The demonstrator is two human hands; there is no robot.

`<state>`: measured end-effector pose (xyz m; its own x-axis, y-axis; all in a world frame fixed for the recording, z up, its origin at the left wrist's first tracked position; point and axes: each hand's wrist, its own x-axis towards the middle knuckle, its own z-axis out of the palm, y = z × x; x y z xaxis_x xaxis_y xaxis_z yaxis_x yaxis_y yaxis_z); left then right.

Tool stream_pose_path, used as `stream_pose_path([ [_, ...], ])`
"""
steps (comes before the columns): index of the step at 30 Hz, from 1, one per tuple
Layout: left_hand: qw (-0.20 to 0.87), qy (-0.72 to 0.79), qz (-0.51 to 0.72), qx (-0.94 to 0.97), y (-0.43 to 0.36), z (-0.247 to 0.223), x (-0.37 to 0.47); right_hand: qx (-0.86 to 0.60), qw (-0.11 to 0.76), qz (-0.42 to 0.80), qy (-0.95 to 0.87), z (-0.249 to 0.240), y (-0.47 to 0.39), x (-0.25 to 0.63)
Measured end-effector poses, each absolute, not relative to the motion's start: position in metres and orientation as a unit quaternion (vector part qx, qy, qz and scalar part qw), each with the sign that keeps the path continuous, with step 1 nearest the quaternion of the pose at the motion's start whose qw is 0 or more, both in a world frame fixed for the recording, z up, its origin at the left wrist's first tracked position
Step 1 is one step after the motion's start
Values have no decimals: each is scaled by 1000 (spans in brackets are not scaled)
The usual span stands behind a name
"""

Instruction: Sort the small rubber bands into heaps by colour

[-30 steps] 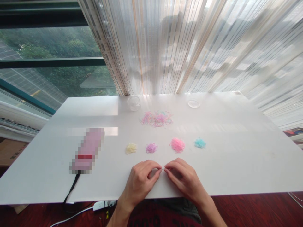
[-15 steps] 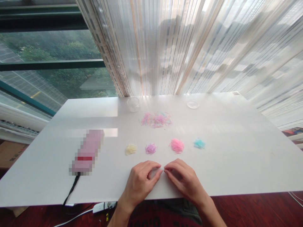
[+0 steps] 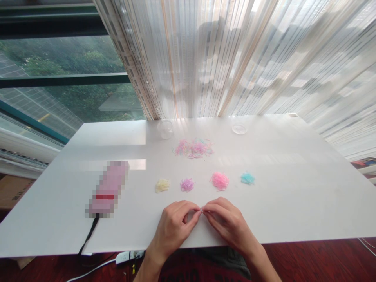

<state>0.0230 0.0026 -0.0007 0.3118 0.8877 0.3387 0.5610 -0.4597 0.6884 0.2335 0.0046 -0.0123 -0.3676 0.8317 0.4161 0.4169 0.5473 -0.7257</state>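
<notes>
Near the table's front edge, my left hand (image 3: 178, 221) and my right hand (image 3: 227, 221) meet fingertip to fingertip. Each has thumb and fingers pinched together. Whatever lies between the tips is too small to make out. Just beyond the hands, small piles of thin strips sit in a row: pale yellow strips (image 3: 162, 185), purple strips (image 3: 187, 184), pink strips (image 3: 220, 181) and light blue strips (image 3: 247, 178). Farther back spreads a loose heap of mixed-colour strips (image 3: 194, 149).
Behind the heap, a clear round container (image 3: 166, 130) stands at left and a clear lid (image 3: 239, 129) lies at right. A blurred pink object (image 3: 111, 184) with a black strap rests on the white table (image 3: 293, 188) at left. A striped curtain (image 3: 199, 58) hangs behind.
My right hand has shifted slightly left, closing the small gap so its fingertips now touch those of my left hand. The piles look the same.
</notes>
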Motion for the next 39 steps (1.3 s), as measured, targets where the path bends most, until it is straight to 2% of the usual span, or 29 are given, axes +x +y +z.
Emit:
stream_pose_path([
  [39,256,474,370,757,1,0,21,-427,403,258,-767,-9,4,232],
])
